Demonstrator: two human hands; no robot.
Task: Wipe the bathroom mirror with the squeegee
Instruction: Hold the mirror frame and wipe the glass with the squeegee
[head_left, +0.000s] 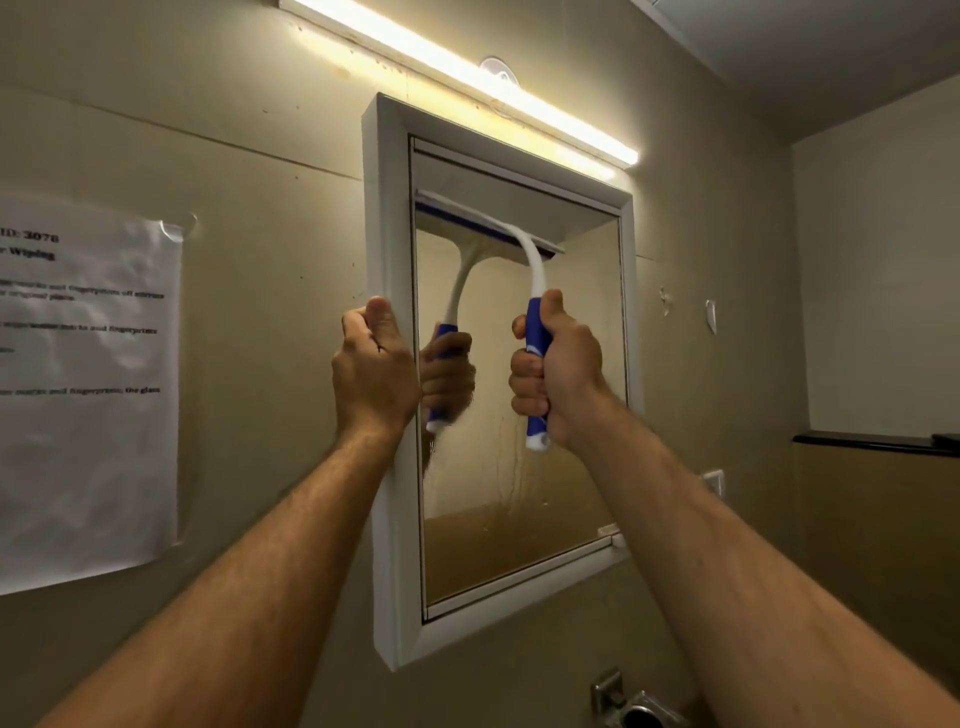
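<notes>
A white-framed bathroom mirror (566, 415) hangs on the beige wall, its glass streaked with drips in the lower half. My right hand (561, 379) grips the blue and white handle of the squeegee (524, 249). The squeegee's blade lies across the top of the glass, slanting down to the right. My left hand (374, 364) grips the left side of the mirror's white frame (384, 208) at mid height. The mirror reflects the squeegee and my right hand.
A lit tube lamp (467, 78) runs above the mirror. A printed paper sheet (88, 389) is taped to the wall at the left. A dark ledge (878, 444) sits at the right, and a metal fitting (634, 701) below the mirror.
</notes>
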